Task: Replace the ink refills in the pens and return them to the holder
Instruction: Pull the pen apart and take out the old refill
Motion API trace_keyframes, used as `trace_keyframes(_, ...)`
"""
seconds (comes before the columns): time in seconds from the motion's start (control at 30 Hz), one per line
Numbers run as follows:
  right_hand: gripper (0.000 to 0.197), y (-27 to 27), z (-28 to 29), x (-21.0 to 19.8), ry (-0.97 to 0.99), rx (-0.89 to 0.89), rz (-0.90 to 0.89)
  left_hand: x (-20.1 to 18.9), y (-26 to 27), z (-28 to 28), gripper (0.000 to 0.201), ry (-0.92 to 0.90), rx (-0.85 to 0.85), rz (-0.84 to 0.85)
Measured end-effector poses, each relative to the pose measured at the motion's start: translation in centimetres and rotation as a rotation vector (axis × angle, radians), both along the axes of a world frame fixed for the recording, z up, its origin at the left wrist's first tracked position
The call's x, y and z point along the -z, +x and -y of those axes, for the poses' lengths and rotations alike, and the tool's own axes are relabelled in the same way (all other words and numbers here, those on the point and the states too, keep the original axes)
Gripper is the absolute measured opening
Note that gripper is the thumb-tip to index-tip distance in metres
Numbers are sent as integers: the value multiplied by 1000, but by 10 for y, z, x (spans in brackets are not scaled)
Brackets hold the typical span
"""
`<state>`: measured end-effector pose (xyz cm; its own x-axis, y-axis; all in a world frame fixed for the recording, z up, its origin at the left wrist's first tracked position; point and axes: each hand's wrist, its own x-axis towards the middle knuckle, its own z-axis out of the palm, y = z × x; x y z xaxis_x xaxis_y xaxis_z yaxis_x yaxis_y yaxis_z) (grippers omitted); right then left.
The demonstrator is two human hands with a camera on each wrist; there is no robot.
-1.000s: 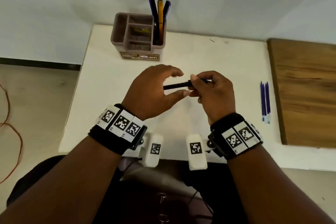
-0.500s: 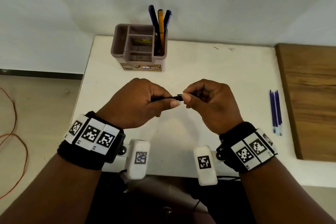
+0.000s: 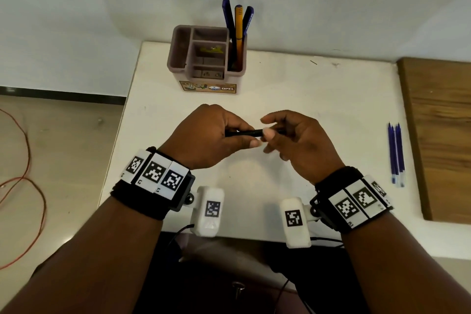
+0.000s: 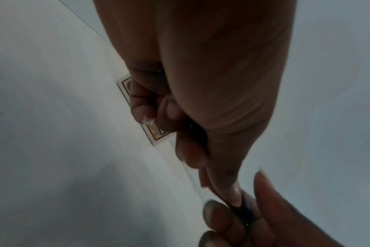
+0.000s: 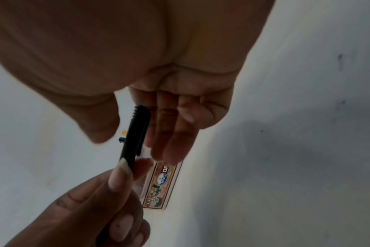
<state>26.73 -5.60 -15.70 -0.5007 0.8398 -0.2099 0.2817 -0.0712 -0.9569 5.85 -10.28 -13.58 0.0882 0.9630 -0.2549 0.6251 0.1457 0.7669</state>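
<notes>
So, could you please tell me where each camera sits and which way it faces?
Head: on the head, looking down at the table, holder, both forearms.
Left wrist: under the left hand, facing along its fingers.
Right wrist: under the right hand, facing its fingers.
Shared: all three show the black pen.

The head camera is looking steeply down from above at the white table (image 3: 293, 89) and the holder (image 3: 207, 58) standing at its far edge, while both wrist cameras are peering close along the palms toward the fingers, each sharing that holder's label (image 5: 158, 183) and the table.
</notes>
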Motion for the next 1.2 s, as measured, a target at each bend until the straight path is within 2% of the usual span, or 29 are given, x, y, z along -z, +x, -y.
trace_keyframes(0.07, 17, -2, -1, -3, -2, -3, 37, -2, 2, 0, 24, 2, 12, -2)
trace_keyframes(0.13, 4, -1, -1, -3, 30, 0, 17, -3, 4, 0, 23, 1, 9, 9)
trace_keyframes(0.23, 15, 0, 0, 1, 65, 7, -36, -3, 4, -1, 22, 14, -12, 6)
trace_keyframes(0.33, 8, -2, 1, -1, 10, 24, -32, -2, 4, -1, 20, -2, 11, 7)
trace_keyframes(0.4, 12, -1, -1, -3, 38, 32, -7, -3, 5, -1, 21, -9, 18, 12)
trace_keyframes(0.67, 2, 6, -6, -6, 78, -18, -18, -4, 2, -3, 20, -65, 26, 60)
trace_keyframes(0.8, 12, 25, -20, -9, 83, 107, -10, -7, -26, -4, 12, -61, -102, 70)
trace_keyframes(0.9, 19, 25, -21, -3, 169, 96, 159, -8, -32, -5, 5, -40, -160, 99)
trace_keyframes(1.0, 14, 18, -16, 8, 264, 70, 377, -2, -19, -6, 10, -52, -107, 54)
trace_keyframes(1.2, 12, 17, -20, 23, 276, 107, 578, 11, -12, -7, 16, 9, -73, 4)
